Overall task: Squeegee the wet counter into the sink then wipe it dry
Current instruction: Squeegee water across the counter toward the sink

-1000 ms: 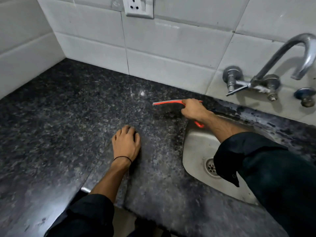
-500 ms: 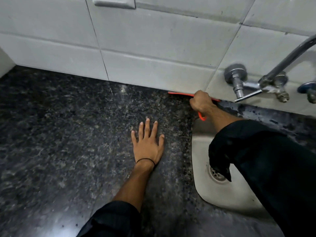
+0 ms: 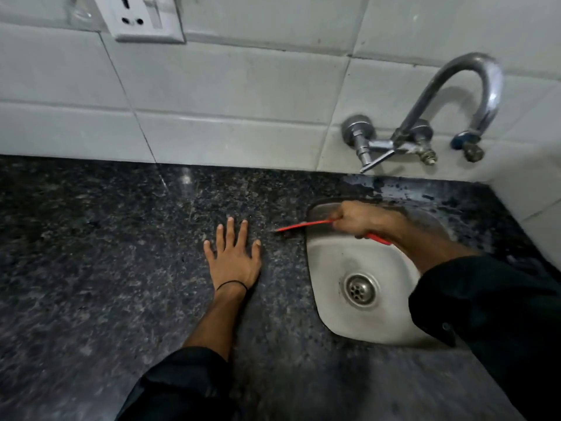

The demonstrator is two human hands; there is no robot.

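My right hand (image 3: 355,218) grips a red squeegee (image 3: 303,226) over the back left corner of the steel sink (image 3: 334,317). Its blade tip reaches left past the sink's rim onto the dark speckled granite counter (image 3: 106,253), and the red handle end shows below my wrist. My left hand (image 3: 233,259) lies flat on the counter, fingers spread, just left of the blade tip. Wet patches glisten on the counter strip behind the sink (image 3: 394,185).
A chrome tap (image 3: 464,95) with valves juts from the white tiled wall above the sink. A wall socket (image 3: 145,18) sits at the upper left. The wall turns a corner at the far right. The sink's drain (image 3: 361,290) is uncovered.
My right hand has pulled the squeegee away from the wall toward me, from the counter's back edge to the sink's rim. My left hand has stayed flat on the counter.
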